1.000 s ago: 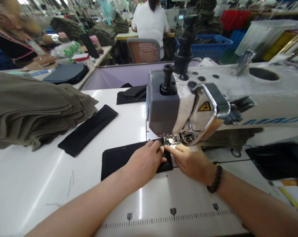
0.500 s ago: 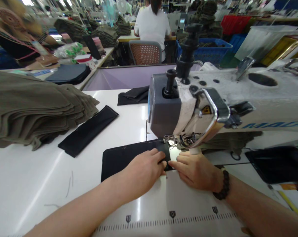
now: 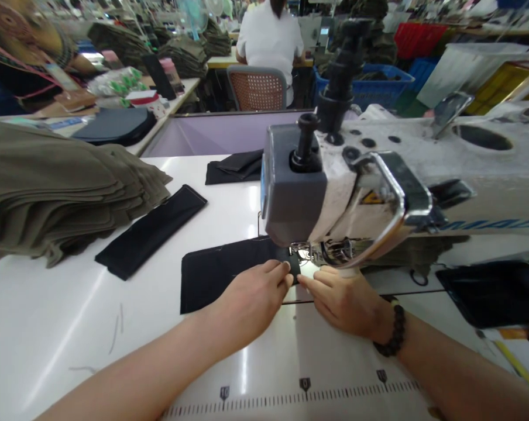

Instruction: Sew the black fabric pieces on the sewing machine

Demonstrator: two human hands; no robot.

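Observation:
A flat black fabric piece (image 3: 220,266) lies on the white table, its far right part under the needle area of the sewing machine (image 3: 295,187). My left hand (image 3: 262,292) rests on its near right part, with bent fingers pressed together at the near edge. The thumb and fingertips are close to the presser foot (image 3: 302,252). My right hand (image 3: 343,298) lies palm down, right of the fabric; its outstretched index fingertip meets the right edge, and the other fingers are partly hidden below the machine head. A dark bead bracelet (image 3: 394,330) circles the right wrist.
Left stands a pile of olive fabric (image 3: 67,193); a folded black strip (image 3: 153,231) lies beside it. Another black piece (image 3: 233,168) lies behind. A black tray (image 3: 488,292) is at right. A measuring scale (image 3: 264,400) runs along the front. A person (image 3: 268,41) sits ahead.
The black fabric has turned slightly, its near right edge shifting away from me toward the machine. My left hand has moved slightly away with it; the right fingertip stays at the edge.

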